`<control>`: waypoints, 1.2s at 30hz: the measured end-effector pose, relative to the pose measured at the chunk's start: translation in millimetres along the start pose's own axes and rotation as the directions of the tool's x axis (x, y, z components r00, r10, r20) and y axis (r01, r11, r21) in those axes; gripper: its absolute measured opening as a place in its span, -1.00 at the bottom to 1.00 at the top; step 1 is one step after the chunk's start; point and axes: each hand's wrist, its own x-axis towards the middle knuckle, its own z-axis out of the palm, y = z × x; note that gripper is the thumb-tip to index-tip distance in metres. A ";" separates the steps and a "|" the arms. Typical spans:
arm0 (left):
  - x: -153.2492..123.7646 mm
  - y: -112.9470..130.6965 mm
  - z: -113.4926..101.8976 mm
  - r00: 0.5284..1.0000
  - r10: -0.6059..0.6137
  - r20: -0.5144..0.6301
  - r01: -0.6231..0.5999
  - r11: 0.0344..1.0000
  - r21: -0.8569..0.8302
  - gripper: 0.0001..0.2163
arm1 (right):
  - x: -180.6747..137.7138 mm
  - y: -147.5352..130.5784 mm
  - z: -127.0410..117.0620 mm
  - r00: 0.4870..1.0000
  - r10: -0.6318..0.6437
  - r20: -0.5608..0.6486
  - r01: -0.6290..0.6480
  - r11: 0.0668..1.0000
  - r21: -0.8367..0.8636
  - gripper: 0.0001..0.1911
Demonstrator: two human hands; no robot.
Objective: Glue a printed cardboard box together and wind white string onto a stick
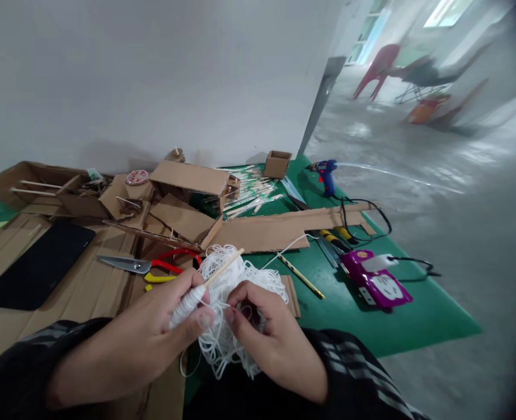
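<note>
My left hand [153, 332] is closed round a thin wooden stick [224, 266] with white string wound about its lower end. The stick's bare tip points up and to the right. My right hand [270, 335] pinches a strand of the tangled white string [236, 291], which lies bunched between and under both hands. The two thumbs nearly touch. A single strand of the string runs off to the right over the cardboard.
Red-handled scissors [146, 265] lie left of the tangle. A black tablet [37, 265] rests on flat cardboard [87, 286]. Cardboard boxes [188, 178], a pencil [302, 275], a blue glue gun [327, 173], a purple device [376, 280] and cables sit on the green mat [415, 315].
</note>
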 end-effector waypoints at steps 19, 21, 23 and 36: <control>8.9 -6.4 14.2 0.977 0.035 -0.211 0.012 0.976 0.217 -0.94 | 2.9 0.7 8.2 0.997 -0.078 -0.003 0.078 0.996 -0.047 -0.74; 8.2 -8.3 14.5 0.975 0.054 -0.218 -0.004 0.974 0.225 -0.92 | 3.5 0.3 9.0 1.000 -0.013 0.016 0.014 0.998 -0.069 -0.81; 7.1 -9.4 14.3 0.975 0.060 -0.215 -0.013 0.977 0.213 -0.90 | 4.5 0.4 9.6 1.000 0.014 0.028 -0.012 0.997 -0.072 -0.84; -8.1 -8.8 6.6 0.958 -0.205 0.201 0.276 0.848 -0.452 -0.70 | 5.1 5.8 9.1 0.999 0.010 -0.031 -0.011 0.998 -0.063 -0.87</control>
